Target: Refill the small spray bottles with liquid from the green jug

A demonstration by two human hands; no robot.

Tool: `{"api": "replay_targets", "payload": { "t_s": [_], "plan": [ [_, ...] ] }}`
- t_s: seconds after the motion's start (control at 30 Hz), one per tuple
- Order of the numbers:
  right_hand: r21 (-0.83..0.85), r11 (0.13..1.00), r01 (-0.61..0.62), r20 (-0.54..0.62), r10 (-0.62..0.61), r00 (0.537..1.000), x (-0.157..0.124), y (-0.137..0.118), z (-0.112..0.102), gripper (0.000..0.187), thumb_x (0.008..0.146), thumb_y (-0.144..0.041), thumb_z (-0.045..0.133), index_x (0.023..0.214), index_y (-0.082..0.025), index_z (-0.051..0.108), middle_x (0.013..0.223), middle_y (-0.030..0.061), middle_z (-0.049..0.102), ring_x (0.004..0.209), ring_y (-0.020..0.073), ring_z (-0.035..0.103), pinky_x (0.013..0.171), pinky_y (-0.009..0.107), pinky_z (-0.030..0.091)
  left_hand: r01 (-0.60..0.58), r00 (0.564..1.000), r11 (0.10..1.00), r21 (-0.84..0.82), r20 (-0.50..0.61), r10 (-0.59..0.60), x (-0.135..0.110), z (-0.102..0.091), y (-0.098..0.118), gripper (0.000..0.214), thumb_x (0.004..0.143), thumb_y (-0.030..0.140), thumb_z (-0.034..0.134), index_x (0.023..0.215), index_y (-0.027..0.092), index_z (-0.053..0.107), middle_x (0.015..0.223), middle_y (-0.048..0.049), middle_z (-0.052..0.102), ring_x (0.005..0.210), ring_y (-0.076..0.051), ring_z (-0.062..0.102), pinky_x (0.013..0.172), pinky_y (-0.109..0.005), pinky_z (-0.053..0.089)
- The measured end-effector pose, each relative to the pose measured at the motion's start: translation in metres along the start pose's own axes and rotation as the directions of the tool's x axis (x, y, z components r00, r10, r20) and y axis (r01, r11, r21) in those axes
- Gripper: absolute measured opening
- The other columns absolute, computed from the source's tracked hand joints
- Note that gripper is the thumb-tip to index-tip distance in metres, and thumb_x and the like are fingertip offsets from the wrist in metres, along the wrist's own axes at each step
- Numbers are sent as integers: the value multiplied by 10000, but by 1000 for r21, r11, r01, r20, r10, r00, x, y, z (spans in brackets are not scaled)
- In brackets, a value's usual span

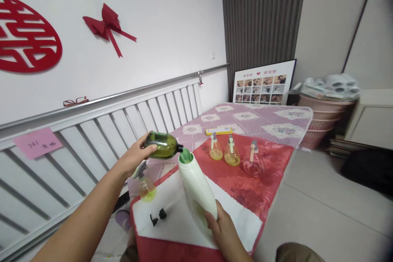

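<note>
Writing on pink note (37, 142) too small to read, maybe digits. Fingers of right hand (227, 233) mostly hidden behind white bottle (196, 188). Near edge of bed (276, 118) cut off.

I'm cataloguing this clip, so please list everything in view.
white bottle: one, tilted over the white cloth
green funnel: one, in the white bottle's mouth
dark green bottle: one, tipped toward the green funnel
spray bottles: three, clear, on the red cloth
fourth spray bottle: yellow liquid, left of the white cloth
pump cap: one, black, on the white cloth
flat box: one, yellow, behind the spray bottles
photo board: one, leaning at the table's far end
baskets: stacked, pink, at right
glasses: one pair, red, on the wall ledge
left hand: holds the dark green bottle
right hand: holds the white bottle
</note>
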State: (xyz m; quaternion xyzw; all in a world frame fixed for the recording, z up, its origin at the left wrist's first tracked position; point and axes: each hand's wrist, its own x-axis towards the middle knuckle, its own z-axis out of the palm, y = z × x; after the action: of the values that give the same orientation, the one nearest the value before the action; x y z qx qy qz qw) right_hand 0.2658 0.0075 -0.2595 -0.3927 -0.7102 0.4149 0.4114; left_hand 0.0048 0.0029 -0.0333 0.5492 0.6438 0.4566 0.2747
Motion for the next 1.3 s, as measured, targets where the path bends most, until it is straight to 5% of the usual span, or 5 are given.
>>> {"api": "replay_targets", "payload": {
  "t_s": [1.3],
  "plan": [
    [-20,1000,21,-17,-21,1000,1,9,4,467,891,-580,349,1035,-191,562,585,-15,585,558,209,582,618,312,477,-28,999,997,65,-15,29,0,1,7,709,718,484,636,1354,248,430,1230,-79,593,1015,-259,565,704,-305,456]
  ]
}}
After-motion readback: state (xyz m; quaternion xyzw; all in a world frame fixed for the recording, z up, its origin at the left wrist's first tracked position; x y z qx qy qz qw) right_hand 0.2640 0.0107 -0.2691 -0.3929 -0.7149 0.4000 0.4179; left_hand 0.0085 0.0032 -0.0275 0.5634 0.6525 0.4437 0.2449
